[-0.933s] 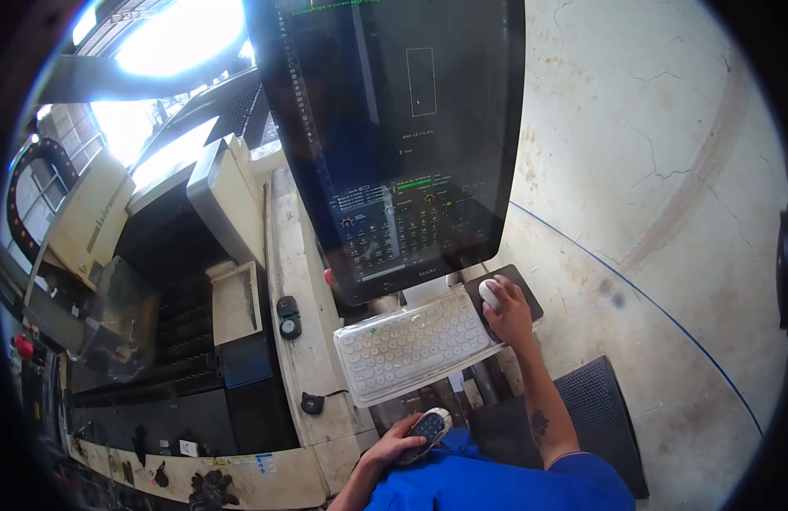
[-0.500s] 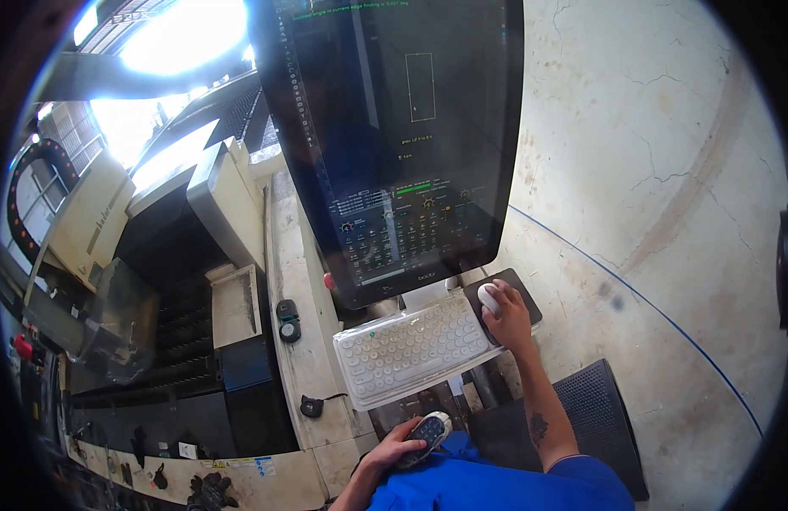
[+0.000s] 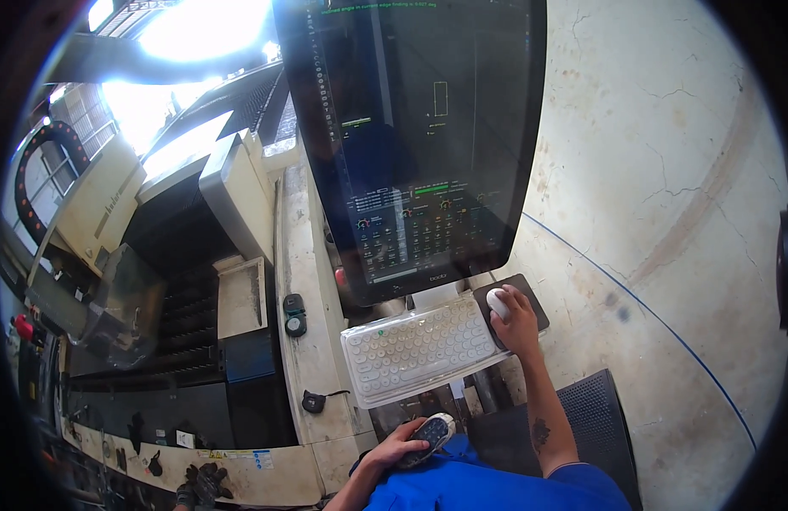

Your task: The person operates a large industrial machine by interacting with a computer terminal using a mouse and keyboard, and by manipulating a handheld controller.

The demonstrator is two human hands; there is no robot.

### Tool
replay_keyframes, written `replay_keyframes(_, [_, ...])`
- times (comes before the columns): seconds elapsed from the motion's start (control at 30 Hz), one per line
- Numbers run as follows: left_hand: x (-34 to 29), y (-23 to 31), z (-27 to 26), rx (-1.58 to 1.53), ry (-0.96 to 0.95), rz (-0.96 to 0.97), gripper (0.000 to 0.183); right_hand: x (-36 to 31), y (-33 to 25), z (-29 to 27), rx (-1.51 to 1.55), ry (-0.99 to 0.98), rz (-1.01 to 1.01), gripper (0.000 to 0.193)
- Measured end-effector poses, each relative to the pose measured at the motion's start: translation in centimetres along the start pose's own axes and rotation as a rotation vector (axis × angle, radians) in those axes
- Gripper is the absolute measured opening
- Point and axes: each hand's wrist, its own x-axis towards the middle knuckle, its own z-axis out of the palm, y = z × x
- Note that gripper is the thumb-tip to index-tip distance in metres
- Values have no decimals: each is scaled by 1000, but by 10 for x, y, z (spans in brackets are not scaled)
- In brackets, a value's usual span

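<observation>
My right hand rests over a white computer mouse on a dark mouse pad. Its fingers curve around the mouse. Low in front of my body, my left hand grips a handheld remote control with a dark keypad and a pale edge, its thumb lying on the keys. Between my hands and a tall dark monitor lies a white keyboard under a clear cover. On the monitor a small yellow outlined rectangle stands above rows of control icons.
Left of the keyboard runs a pale machine ledge bearing a small black-green device and a tape measure. A large cutting machine fills the left. Dark gloves lie lower left. A blue hose crosses the cracked floor.
The yellow rectangle on the screen has become smaller, and a small box has appeared at the screen's left. The whole view has shifted slightly. Both hands keep their holds.
</observation>
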Motion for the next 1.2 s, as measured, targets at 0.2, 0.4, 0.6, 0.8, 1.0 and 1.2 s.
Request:
replay_keyframes(0.2, [-1,2,0,-20,-11,5,72,0,-1,0,8,8,-10,40])
replay_keyframes(0.4, [-1,1,0,-7,-8,19,72,-1,3,3,-19,29,-1,39])
replay_keyframes(0.6, [0,-4,-2,-8,-18,4,73,-1,1,2,-16,18,22,40])
replay_keyframes(0.8, [1,-3,-2,-27,-24,-4,72,0,-1,2,-5,15,45,42])
replay_keyframes(1.0, [1,1,0,-52,-39,-14,70,-2,1,1,-13,49,29,41])
replay_keyframes(1.2, [-1,-2,1,-94,-44,-15,67,-3,-2,-2,-12,49,-28,41])
